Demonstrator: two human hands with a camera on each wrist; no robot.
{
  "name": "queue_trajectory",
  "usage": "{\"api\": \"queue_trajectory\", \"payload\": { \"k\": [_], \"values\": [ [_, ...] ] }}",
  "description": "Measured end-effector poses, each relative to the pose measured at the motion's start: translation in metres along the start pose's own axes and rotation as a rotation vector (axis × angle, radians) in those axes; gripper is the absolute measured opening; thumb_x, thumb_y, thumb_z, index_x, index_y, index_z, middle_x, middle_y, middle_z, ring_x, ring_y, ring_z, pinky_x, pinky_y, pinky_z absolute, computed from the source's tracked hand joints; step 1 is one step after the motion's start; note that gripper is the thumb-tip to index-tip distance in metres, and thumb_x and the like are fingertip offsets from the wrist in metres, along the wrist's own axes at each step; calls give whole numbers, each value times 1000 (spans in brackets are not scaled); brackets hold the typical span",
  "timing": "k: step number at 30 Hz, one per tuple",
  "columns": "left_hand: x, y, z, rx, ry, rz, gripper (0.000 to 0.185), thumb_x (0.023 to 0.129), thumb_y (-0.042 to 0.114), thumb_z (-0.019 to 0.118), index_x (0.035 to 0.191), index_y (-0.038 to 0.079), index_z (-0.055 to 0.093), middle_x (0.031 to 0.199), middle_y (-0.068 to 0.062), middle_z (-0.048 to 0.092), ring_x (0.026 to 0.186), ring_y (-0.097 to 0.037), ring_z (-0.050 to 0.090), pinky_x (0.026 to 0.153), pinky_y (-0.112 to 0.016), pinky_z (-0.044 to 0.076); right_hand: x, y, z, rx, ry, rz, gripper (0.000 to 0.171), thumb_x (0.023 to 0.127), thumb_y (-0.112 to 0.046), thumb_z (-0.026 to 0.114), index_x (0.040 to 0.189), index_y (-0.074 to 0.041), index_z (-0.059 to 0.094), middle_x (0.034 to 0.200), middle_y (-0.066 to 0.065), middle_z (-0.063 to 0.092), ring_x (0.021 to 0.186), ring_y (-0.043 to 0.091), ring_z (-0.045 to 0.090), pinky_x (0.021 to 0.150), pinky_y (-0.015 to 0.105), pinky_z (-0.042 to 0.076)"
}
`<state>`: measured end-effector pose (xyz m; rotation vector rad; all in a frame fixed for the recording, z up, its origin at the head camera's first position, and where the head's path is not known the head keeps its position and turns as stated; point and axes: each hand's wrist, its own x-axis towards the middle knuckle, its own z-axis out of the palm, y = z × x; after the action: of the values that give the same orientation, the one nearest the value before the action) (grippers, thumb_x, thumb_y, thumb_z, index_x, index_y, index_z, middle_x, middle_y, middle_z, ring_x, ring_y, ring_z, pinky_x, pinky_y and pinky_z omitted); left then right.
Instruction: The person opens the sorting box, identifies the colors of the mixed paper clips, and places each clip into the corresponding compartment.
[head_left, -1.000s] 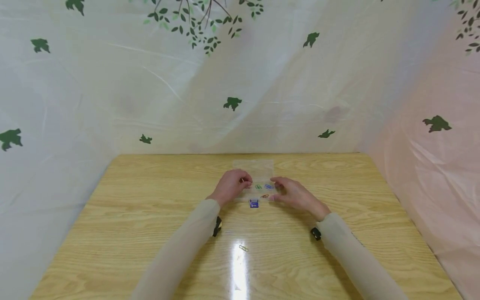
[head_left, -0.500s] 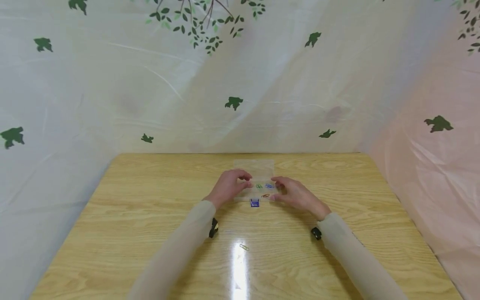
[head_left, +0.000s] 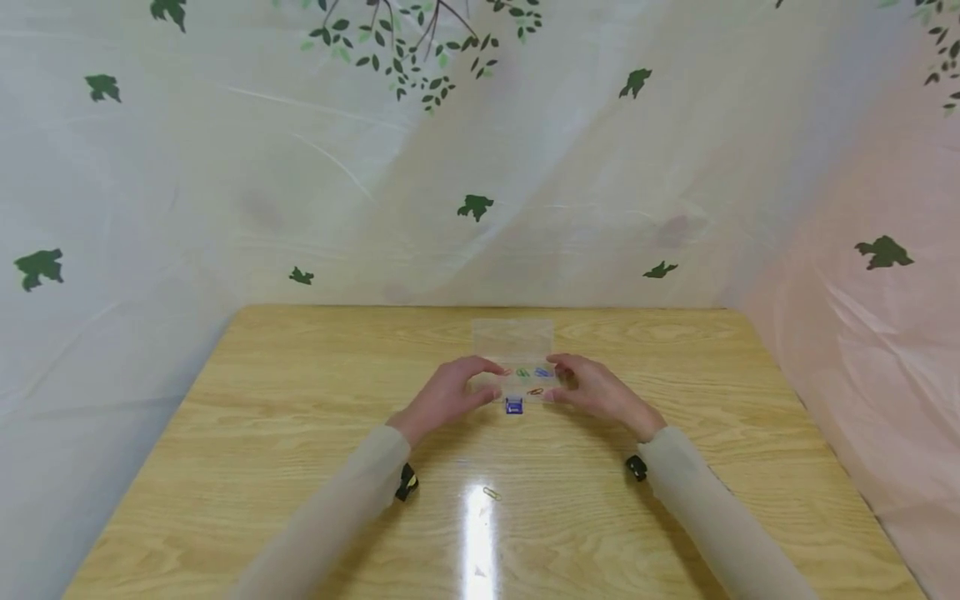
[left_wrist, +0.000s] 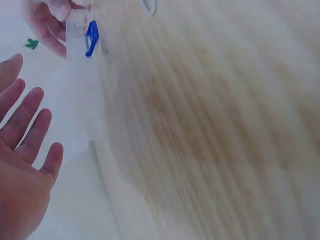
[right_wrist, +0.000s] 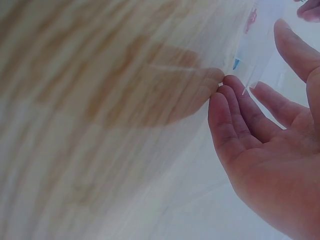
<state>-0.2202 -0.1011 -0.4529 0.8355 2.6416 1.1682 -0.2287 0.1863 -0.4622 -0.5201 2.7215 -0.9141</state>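
A clear plastic box (head_left: 491,390) with its lid (head_left: 513,337) raised stands toward the back of the table. Inside it are pinkish, green (head_left: 522,372) and blue paper clips (head_left: 542,372) in a row, with a red paper clip (head_left: 535,392) nearer the front. A blue latch (head_left: 513,407) sits at its front. My right hand (head_left: 592,392) grips the box's right end, thumb at the front and fingers toward the back. At the left end my left hand (head_left: 450,390) is held with thumb and fingers apart; its spread fingers (left_wrist: 32,120) hold nothing.
A yellow paper clip (head_left: 491,493) lies on the wooden table (head_left: 300,400) nearer me, beside a bright light reflection. Pale hanging sheets with green leaf shapes enclose the table's back and sides; the back sheet (head_left: 360,217) rises right behind its far edge.
My left thumb and fingers have parted, and that hand has drawn back a little to the left, uncovering the pinkish clip. The right hand keeps its place at the box.
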Motion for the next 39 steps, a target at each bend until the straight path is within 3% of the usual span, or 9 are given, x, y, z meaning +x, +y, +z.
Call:
{"api": "queue_trajectory", "payload": {
  "k": [8, 18, 25, 30, 39],
  "values": [
    [-22, 3, 1, -5, -23, 62, 42, 100, 21, 71, 140, 10, 63, 144, -8, 62, 137, -29, 54, 116, -49, 42, -3, 1, -1, -1, 3, -7, 66, 97, -28, 76, 149, 2, 49, 135, 20, 62, 120, 32, 59, 107, 54, 48],
    [-50, 2, 4, -19, -75, 70, 39, 101, 22, 70, 137, 9, 63, 140, -7, 63, 133, -28, 56, 114, -49, 44, -5, 0, -1, 0, 2, -14, 67, 96, -28, 77, 149, 2, 49, 132, 18, 64, 117, 31, 60, 105, 54, 49],
    [-65, -1, 6, 40, -146, 63, 41, 101, 23, 70, 138, 9, 62, 128, -4, 69, 121, -22, 63, 107, -44, 51, -6, -1, -1, -3, 1, -18, 67, 96, -28, 77, 149, 2, 49, 131, 18, 64, 117, 30, 59, 105, 54, 49],
    [-75, -4, 8, 83, -165, 45, 36, 98, 22, 73, 131, 9, 67, 125, -3, 70, 118, -20, 64, 106, -43, 51, -7, -1, -1, 7, -1, -21, 68, 96, -29, 77, 149, 2, 49, 132, 18, 63, 116, 30, 59, 105, 53, 49],
    [-85, -12, 8, 176, -180, 71, 26, 97, 22, 74, 120, 11, 72, 116, 0, 71, 112, -19, 64, 104, -43, 51, -5, 0, 0, 4, -7, -14, 67, 96, -29, 77, 149, 2, 49, 131, 17, 64, 116, 30, 59, 105, 54, 49]
  ]
}}
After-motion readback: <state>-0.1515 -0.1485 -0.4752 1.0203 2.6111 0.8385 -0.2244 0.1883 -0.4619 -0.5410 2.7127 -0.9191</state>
